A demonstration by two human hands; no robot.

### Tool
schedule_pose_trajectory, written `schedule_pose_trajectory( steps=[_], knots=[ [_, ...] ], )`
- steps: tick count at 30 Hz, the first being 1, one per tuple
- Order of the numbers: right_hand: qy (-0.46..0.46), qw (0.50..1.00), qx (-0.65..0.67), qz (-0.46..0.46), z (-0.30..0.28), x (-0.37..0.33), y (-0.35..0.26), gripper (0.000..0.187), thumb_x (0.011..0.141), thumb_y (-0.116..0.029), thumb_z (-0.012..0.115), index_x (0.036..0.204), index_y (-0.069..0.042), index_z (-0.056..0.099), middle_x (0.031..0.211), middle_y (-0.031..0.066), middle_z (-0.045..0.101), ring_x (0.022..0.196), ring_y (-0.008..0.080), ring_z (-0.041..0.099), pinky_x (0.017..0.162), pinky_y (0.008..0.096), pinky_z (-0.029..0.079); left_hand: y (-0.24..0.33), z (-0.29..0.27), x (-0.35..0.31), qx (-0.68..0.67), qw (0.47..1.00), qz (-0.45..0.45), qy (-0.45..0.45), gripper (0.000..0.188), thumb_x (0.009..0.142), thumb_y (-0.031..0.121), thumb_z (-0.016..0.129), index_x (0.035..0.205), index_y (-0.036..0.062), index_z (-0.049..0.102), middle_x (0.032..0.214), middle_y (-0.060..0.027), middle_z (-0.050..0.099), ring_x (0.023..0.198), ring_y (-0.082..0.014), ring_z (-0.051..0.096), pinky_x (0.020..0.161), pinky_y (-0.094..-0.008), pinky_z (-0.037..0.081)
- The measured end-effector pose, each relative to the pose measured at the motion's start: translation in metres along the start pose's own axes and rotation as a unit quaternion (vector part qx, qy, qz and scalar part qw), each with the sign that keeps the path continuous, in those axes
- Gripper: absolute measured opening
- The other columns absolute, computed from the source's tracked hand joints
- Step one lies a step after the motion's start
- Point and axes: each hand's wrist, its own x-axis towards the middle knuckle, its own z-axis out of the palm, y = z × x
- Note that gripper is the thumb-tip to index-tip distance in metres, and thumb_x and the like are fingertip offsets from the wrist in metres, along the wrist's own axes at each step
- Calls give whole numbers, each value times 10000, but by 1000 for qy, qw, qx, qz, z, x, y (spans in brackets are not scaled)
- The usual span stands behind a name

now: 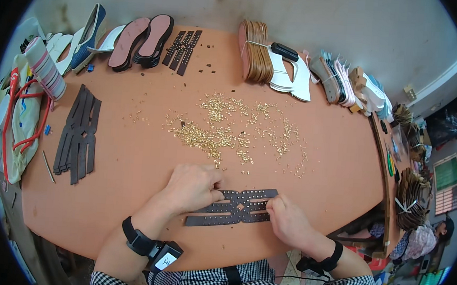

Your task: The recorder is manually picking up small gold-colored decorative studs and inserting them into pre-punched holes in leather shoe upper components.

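A dark brown strappy shoe upper, set with rows of small metal studs, lies flat on the table in front of me. My left hand is closed over its upper left strap, fingers curled and pressed together; whatever they may hold is hidden. At the other end, my right hand pinches the strap edge between thumb and fingers. Just beyond my hands, small gold studs are scattered in loose heaps.
Plain dark uppers are stacked at left near a thin pointed tool. Studded straps lie at the back beside pink-lined soles. A tied bundle of brown soles and white cut pieces stand against the wall. A person sits at far right.
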Motion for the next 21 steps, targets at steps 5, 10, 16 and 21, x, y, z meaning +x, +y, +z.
schedule_pose_trajectory(
  steps=[5,10,16,21],
  knots=[
    [14,1000,-8,-15,1,2,0,100,871,-44,506,956,5,489,899,182,524,793,355,586,657,424,499,1,0,-1,2,1000,4,7,229,669,276,761,747,104,631,730,-36,632,681,-230,629,597,-357,481],
    [4,999,-36,-8,2,2,-2,114,857,-43,499,956,11,482,904,186,520,775,359,589,645,427,508,3,-3,0,-2,1000,-1,-1,213,673,259,754,749,102,632,736,-39,633,690,-232,627,603,-363,478],
    [12,999,-34,0,6,3,0,106,852,-42,494,944,8,483,903,185,512,783,357,590,643,431,511,5,-4,-2,-7,1000,-8,-3,199,685,250,743,756,100,634,747,-44,635,708,-238,627,609,-368,474],
    [3,999,-36,-13,3,3,-1,104,844,-37,515,934,8,490,901,184,509,780,353,586,657,424,512,7,-5,-1,-6,1000,-8,-6,194,689,246,740,759,98,636,751,-47,636,722,-243,627,617,-370,472]
  ],
)
